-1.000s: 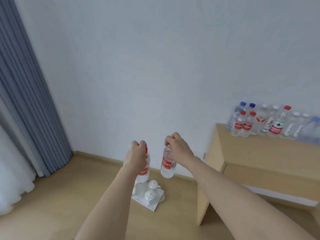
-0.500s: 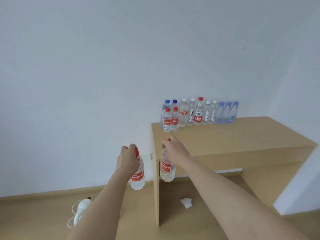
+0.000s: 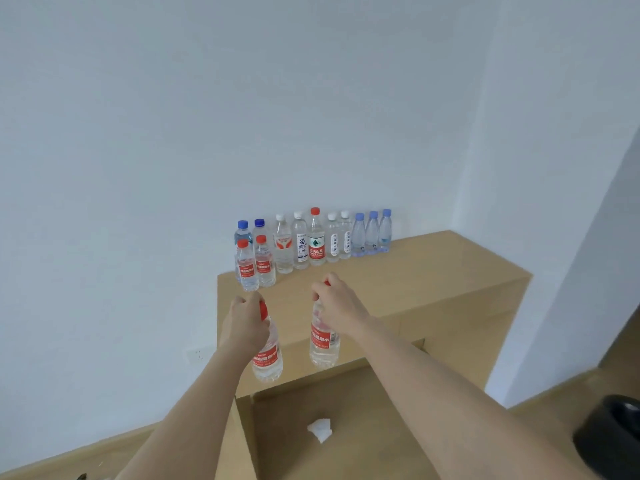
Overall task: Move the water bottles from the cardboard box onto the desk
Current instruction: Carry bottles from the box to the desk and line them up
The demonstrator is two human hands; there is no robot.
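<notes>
My left hand (image 3: 244,323) curls round the neck of a red-capped left bottle (image 3: 268,356). My right hand (image 3: 337,308) grips the right bottle (image 3: 324,344) likewise. Both hang upright below my fists. Beyond my knuckles, the desk (image 3: 415,278) holds a row of bottles (image 3: 311,242).

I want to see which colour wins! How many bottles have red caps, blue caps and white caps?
Red-capped bottles: 5
Blue-capped bottles: 5
White-capped bottles: 4
Total: 14
</notes>
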